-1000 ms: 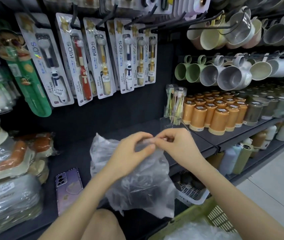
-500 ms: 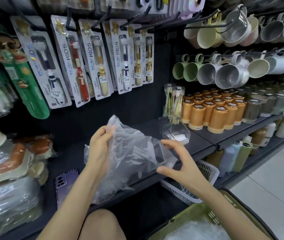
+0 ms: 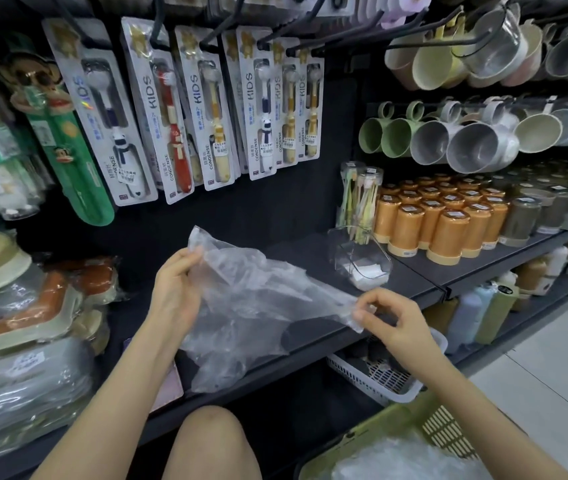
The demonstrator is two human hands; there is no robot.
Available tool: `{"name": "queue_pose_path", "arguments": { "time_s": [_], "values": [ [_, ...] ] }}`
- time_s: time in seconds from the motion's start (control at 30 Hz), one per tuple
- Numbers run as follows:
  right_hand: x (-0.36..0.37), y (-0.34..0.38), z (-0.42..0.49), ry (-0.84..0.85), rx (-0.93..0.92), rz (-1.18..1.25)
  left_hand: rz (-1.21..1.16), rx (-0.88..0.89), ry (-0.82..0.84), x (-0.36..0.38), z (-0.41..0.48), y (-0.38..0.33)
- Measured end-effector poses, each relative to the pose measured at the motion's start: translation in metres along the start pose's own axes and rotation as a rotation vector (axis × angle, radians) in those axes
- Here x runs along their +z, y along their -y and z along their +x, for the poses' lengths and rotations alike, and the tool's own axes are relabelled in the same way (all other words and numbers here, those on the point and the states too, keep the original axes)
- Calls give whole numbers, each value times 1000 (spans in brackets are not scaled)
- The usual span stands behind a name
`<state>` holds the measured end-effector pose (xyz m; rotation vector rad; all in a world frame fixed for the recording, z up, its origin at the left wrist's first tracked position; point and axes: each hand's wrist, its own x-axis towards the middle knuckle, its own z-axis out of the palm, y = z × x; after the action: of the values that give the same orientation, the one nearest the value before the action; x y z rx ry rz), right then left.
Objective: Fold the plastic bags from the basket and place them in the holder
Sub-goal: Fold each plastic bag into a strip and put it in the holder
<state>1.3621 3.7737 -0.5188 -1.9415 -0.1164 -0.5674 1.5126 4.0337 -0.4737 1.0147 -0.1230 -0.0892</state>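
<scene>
Two hands hold one clear plastic bag (image 3: pixel 258 299) spread above the dark shelf (image 3: pixel 296 251).

Grip: the left hand (image 3: pixel 175 292) pinches the bag's upper corner, at ten o'clock of the sheet, thumb against fingers. The right hand (image 3: pixel 393 323) pinches the opposite corner, at four o'clock, between thumb and forefinger, with the other fingers loosely curled.

Condition: the film runs taut on the diagonal between the two pinches. Its lower part sags in creases toward the shelf edge at six o'clock. Whether it touches the shelf cannot be told.

Assessment: the step in hand appears to be flattening the bag before the first fold. Recommended practice:
- Keep even tension at both corners.
- Lay the sheet flat on the bare shelf.
- Stroke trapped air out toward the open end.
- Bring edge to edge squarely, since thin film slips and springs back unless each crease is pressed.
- Fold down to a packet narrower than the holder's mouth.

Destination: the clear holder (image 3: pixel 339 258) stands on the shelf at two o'clock of the bag, near the right hand, with white folded pieces inside.

Supply: the green basket (image 3: pixel 390 422), at five o'clock of the view, contains more crumpled bags (image 3: pixel 397 459).
</scene>
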Motion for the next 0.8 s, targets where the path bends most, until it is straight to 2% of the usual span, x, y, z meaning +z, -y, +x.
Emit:
{"name": "queue_pose_path", "arguments": {
  "time_s": [0.1, 0.23, 0.4, 0.5, 0.6, 0.67, 0.73, 0.8],
  "values": [
    [-12, -3, 4, 43, 36, 91, -1, -5, 22, -2, 7, 1],
    [-17, -7, 9, 54, 50, 82, 15, -8, 1, 0, 13, 1],
    [-12, -14, 20, 29, 68, 4, 168, -94, -132, -11, 26, 2],
    [-17, -21, 27, 57, 78, 6, 99, -142, -166, -19, 38, -1],
    [-21, -24, 35, 56, 138, 152, -3, -147, -151, -26, 51, 0],
    [-18, -26, 44, 7, 205, 294, 126, -45, -173, -30, 59, 8],
    [-13, -29, 56, -59, 298, 403, 422, 178, -211, -34, 65, 19],
    [-8, -32, 72, -104, 371, 389, 746, 417, -206, -36, 72, 30]
  ]
}}
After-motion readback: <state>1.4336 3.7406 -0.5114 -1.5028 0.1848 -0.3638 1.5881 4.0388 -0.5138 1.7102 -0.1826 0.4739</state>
